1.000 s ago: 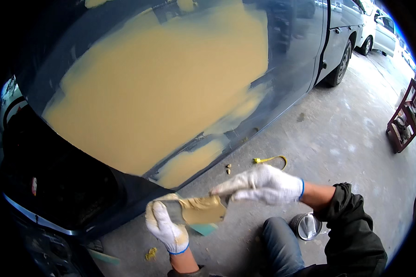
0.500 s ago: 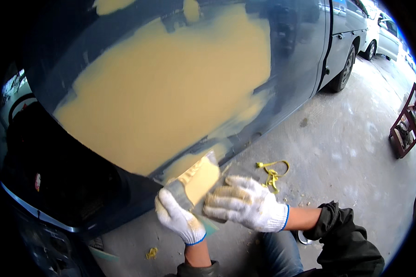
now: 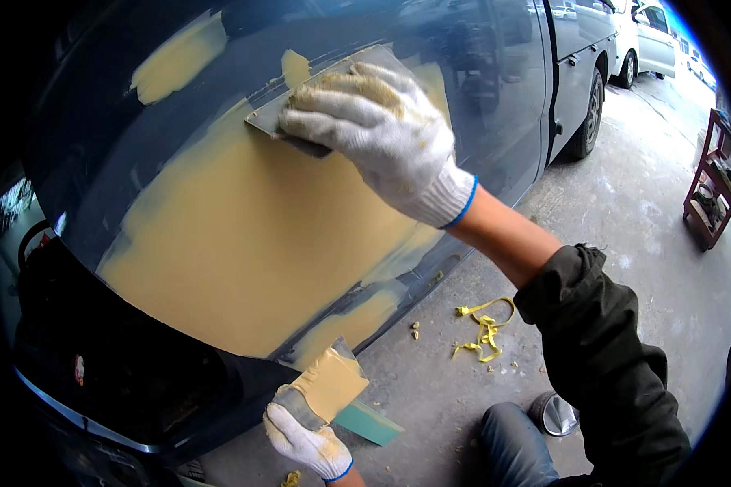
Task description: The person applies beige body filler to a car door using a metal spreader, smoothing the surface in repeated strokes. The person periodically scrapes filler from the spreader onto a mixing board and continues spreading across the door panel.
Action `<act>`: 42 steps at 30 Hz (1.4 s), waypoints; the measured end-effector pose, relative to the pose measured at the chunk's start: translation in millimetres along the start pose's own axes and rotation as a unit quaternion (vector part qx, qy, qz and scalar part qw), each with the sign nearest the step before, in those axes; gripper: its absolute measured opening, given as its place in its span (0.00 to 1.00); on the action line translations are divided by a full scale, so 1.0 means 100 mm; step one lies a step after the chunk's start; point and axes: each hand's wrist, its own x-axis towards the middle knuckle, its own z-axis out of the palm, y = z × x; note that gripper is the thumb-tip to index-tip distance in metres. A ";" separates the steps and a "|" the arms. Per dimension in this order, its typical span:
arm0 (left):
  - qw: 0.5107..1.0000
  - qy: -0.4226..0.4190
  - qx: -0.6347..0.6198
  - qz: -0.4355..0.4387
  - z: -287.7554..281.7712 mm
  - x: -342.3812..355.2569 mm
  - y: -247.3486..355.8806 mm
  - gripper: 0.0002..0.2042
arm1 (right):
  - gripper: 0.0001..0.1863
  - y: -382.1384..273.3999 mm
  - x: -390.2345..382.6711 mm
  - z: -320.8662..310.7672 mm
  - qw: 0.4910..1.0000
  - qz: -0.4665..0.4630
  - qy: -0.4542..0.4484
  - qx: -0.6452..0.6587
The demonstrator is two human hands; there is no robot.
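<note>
Head view: holds a scraper [image 3: 270, 116] in the right hand [image 3: 386, 134], over the far part of the tan patch [image 3: 235, 243] on the car [image 3: 495, 146], lengthwise from near left to far right. Grips a plate [image 3: 299, 406] of putty [image 3: 333, 385] in the left hand [image 3: 304, 442], near side, farther from the patch.

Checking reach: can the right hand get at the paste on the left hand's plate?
Likely yes: the paste lies uncovered on the plate in the left hand; the right hand, with its spreader at the panel, must come down.
</note>
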 end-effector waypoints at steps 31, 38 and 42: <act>0.998 -0.047 0.002 -0.037 -0.01 -0.06 -0.32 0.20 | 0.24 -0.53 -1.75 -0.15 0.981 0.053 -0.177 0.061; 0.973 -0.221 0.063 -0.019 0.11 -0.15 -0.31 0.17 | 0.18 -1.00 -1.37 -1.02 0.619 0.419 -0.231 0.623; 0.984 -0.176 0.031 -0.027 0.12 -0.11 -0.23 0.19 | 0.19 -1.11 -1.44 -1.19 0.524 0.403 -0.341 0.668</act>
